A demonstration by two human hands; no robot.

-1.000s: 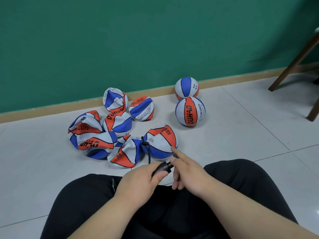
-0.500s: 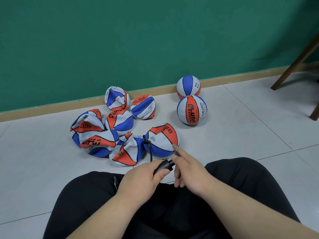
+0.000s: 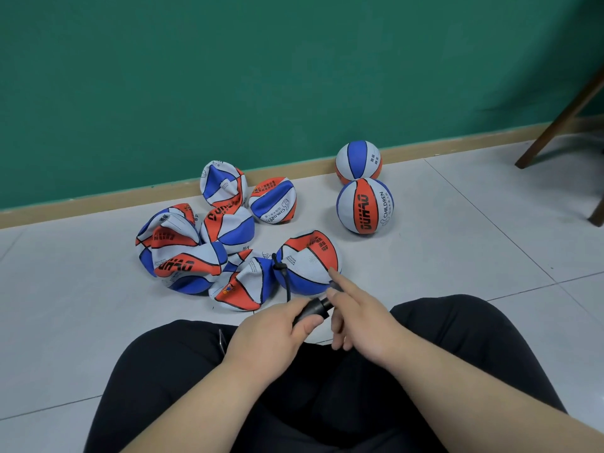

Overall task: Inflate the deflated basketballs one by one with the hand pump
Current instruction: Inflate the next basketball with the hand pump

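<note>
Hand pump (image 3: 310, 311) sits in the left hand (image 3: 268, 338), whose fingers and thumb wrap round its black barrel. The right hand (image 3: 359, 322) meets its far end, index finger straight and the others loosely curled; I cannot tell whether it grips the handle. The barrel's long axis runs up and rightward, away from the lap. Its hose (image 3: 287, 286) climbs to the part-filled basketball (image 3: 307, 266) just beyond the fingertips. Flat balls (image 3: 183, 256) heap to the left; two round balls (image 3: 365, 206) stand farther off, to the right.

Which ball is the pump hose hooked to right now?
The partly rounded ball closest to the left hand: the black hose from the pump ends on its left side. None of the other balls has one.
</note>
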